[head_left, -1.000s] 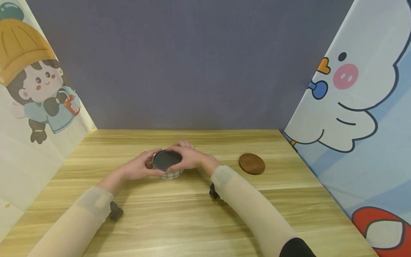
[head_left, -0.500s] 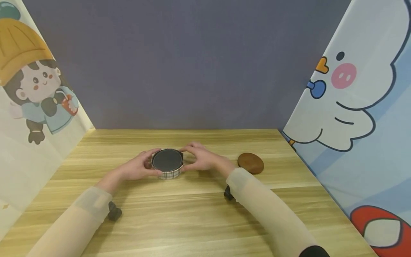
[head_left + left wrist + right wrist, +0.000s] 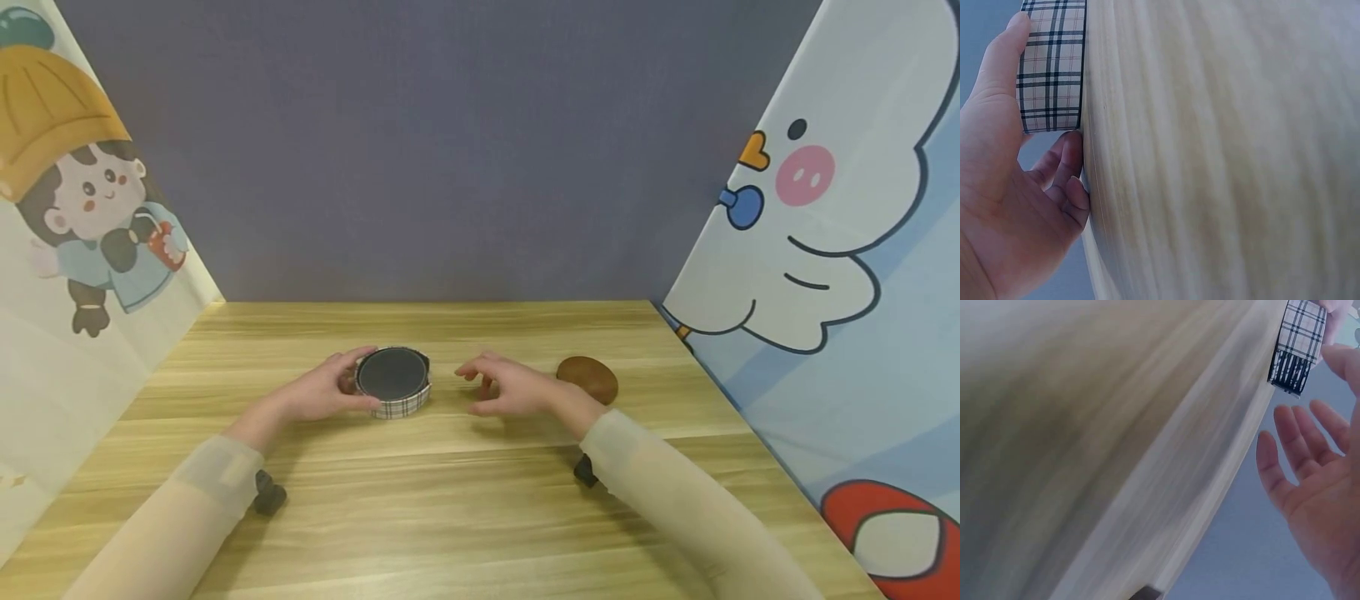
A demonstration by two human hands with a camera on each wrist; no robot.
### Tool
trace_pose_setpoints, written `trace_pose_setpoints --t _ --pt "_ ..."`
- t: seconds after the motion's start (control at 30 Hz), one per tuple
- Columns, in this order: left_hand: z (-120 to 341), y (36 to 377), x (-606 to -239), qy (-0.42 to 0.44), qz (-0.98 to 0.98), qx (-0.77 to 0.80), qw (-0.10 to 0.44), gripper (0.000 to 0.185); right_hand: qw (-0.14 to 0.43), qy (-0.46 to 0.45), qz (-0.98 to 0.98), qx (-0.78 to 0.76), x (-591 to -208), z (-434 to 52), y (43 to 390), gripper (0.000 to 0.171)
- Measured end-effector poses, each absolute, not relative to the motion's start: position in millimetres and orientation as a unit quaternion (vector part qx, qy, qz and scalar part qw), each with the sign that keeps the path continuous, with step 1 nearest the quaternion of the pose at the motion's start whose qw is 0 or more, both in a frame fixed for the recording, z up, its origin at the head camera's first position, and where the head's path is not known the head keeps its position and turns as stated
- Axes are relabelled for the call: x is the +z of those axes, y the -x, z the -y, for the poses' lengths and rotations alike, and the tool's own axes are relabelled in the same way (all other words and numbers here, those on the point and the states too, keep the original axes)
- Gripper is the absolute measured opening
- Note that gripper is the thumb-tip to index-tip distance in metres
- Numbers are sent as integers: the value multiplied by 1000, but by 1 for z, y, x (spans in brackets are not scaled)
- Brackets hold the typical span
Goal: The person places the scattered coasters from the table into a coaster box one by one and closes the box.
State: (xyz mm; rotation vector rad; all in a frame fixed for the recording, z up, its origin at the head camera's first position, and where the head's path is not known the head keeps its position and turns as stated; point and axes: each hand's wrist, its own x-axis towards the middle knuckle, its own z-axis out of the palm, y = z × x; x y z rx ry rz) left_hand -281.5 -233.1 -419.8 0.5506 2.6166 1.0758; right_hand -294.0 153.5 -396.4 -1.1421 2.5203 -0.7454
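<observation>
A round coaster holder with a plaid side and a dark flat top stands on the wooden table. My left hand holds it from the left, thumb along the near side and fingers round the back; in the left wrist view the thumb lies on the plaid band. Dark layered edges show in a gap on its right side in the right wrist view. To the right, apart from it, my right hand hovers with loosely bent fingers and holds nothing. Behind the right wrist lies a brown round coaster, partly covered.
The wood-grain table spreads in front of both arms. A grey panel rises at its back edge. Printed cartoon panels stand at the left and right sides.
My right hand has let go of the coaster holder and moved right, towards the brown coaster. The left hand and the holder have stayed in place.
</observation>
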Motion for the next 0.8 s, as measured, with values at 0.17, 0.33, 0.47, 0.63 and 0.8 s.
trace_pose_setpoints --t 0.17,0.33,0.47,0.63,0.8 --pt "233 282 -420 -191 -899 373 130 109 137 392 -873 -254 -397 -172 286 58" --pt "233 282 -420 -192 -898 373 130 109 143 384 -876 -256 -398 -190 279 51" --pt "233 282 -421 -193 -899 372 126 109 146 371 -879 -260 -398 -205 276 51" --pt "234 282 -422 -194 -899 373 124 109 126 358 -890 -254 -400 -224 275 48" --pt "233 282 -422 -196 -898 374 126 108 95 350 -899 -245 -401 -247 275 49"
